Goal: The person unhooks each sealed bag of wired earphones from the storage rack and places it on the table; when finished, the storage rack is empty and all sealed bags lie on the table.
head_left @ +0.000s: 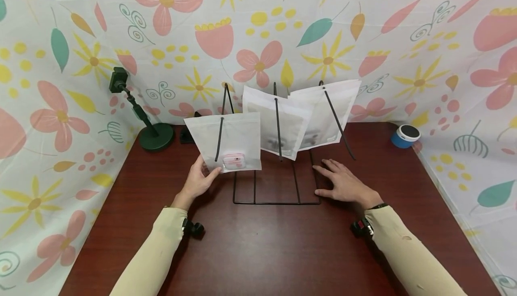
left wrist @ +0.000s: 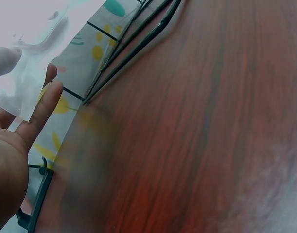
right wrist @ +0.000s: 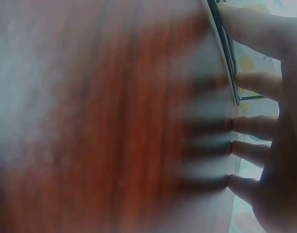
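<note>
My left hand [head_left: 196, 183] pinches the lower left corner of a white zip bag [head_left: 238, 136], thumb in front and fingers behind. That bag hangs from the left prong of a black wire rack [head_left: 276, 203] and shows a small pink printed case [head_left: 234, 161] near its bottom edge. In the left wrist view, the bag [left wrist: 26, 82] passes between thumb and fingers. On the rack's right side, my right hand [head_left: 343, 183] lies with fingers spread, its fingertips on the table by the base wire. More white bags hang from the middle prong [head_left: 262, 112] and the right prong [head_left: 337, 103].
A dark green stand with a round base [head_left: 156, 137] is at the back left of the brown table [head_left: 258, 251]. Beside it, a small black object [head_left: 186, 135] is partly behind the left bag. A blue and white cylinder [head_left: 405, 136] sits at the back right. Flowered cloth [head_left: 258, 26] hangs behind.
</note>
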`<state>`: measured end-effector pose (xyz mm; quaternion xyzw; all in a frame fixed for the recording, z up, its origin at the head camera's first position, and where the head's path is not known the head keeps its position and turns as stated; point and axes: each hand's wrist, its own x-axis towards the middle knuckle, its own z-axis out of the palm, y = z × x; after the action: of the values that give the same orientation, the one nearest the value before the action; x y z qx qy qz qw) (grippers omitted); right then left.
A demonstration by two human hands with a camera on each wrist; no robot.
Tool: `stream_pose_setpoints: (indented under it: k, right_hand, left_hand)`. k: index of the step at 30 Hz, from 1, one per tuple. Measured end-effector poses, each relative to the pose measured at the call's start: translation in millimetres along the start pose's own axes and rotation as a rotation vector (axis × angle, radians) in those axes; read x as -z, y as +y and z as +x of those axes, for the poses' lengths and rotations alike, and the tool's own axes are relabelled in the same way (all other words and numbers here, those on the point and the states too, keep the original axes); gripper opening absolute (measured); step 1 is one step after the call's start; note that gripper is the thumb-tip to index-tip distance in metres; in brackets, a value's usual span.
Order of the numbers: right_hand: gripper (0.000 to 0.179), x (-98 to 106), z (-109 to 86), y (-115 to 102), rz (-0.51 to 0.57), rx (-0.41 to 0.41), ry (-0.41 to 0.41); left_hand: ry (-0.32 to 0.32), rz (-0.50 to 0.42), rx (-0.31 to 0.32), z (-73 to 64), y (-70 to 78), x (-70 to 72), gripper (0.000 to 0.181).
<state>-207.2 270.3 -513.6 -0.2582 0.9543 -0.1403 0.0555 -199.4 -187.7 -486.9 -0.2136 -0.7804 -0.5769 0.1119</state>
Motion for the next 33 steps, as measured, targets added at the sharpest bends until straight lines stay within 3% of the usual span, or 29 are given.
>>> stream_pose_setpoints:
  k: [10,24,31,33]
  right_hand:
    - [0.08,-0.5,-0.7,-1.3,0.011,0.017,0.029]
    - [0.081,-1.8,-0.2,0.2,0.0,0.005,0.008]
    - [0.081,-0.8,0.2,0.2,-0.006,0.001,0.004]
    - [0.081,-0.7,0.1,0.2,-0.007,0.003,0.005]
  left_hand:
    - [0.023,-0.101,0.055,-3.1,-1.4,-4.6,0.03]
    - [0.034,-0.235,0.047,-12.0,-3.0,-7.6,0.033]
    - [0.038,-0.242,0.007,-16.8,-28.3,-9.1,0.037]
    - [0.04,-0.249,0.012,-18.1,-26.1,-9.0,0.037]
